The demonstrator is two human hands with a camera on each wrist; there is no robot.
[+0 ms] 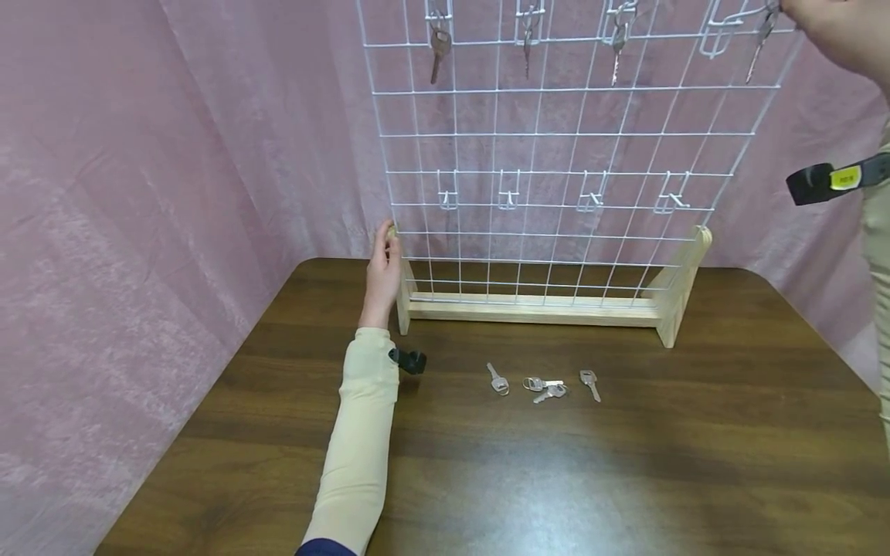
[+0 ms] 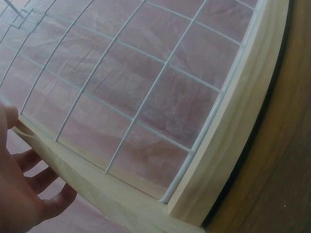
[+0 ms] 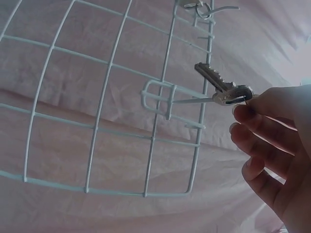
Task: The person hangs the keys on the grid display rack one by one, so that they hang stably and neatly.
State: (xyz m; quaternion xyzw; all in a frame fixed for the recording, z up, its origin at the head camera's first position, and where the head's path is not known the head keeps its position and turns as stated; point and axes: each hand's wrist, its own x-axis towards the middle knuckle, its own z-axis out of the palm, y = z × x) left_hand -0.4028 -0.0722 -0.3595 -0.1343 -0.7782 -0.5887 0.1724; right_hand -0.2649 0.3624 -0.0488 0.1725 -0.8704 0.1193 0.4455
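Note:
At the upper right of the head view, my right hand holds a silver key beside a white wire hook. The right wrist view shows thumb and fingertips pinching the ring end of this key, which overlaps the tip of the hook's prong. My left hand grips the wooden side support of the white grid rack, thumb on one face and fingers behind. Three more keys hang along the top row, among them a brownish key at the left.
Several loose keys lie on the brown table in front of the rack. A lower row of hooks on the grid carries no keys. The wooden base bar joins two side supports. A pink curtain hangs behind.

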